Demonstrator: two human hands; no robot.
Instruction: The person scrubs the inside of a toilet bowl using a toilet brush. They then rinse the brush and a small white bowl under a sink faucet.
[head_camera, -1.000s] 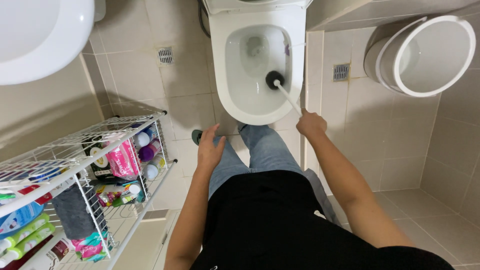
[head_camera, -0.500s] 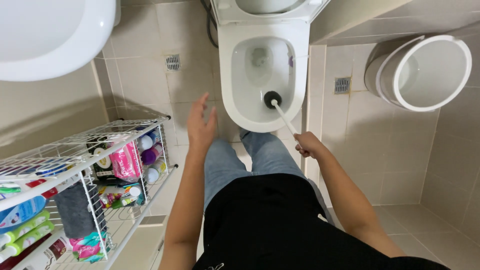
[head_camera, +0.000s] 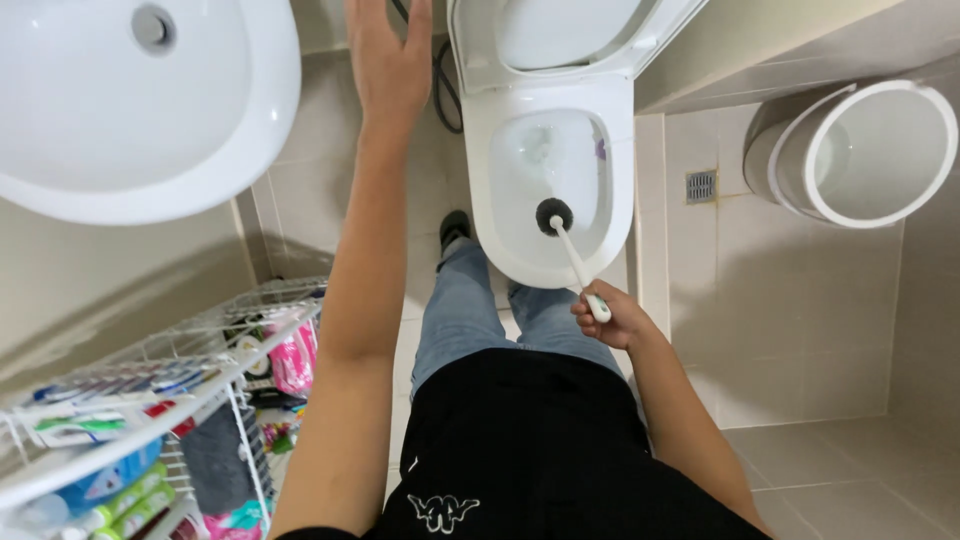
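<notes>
Toilet (head_camera: 610, 200) open, seat raised. Sink (head_camera: 150, 110) at left, wire rack (head_camera: 150, 400) below it, white bin (head_camera: 860, 150) at right. Left hand (head_camera: 390, 60) has risen from the thigh, fingers spread flat (touching nothing visible). Right hand (head_camera: 610, 318), fingers closed around the brush (head_camera: 560, 225), whose head is still in the bowl: scrubbing appears paused.

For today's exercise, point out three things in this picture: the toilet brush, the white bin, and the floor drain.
toilet brush (head_camera: 554, 216), head view, on its dark bristle head.
white bin (head_camera: 800, 190), head view, on its left rim.
floor drain (head_camera: 701, 186), head view, on the grate's middle.
</notes>
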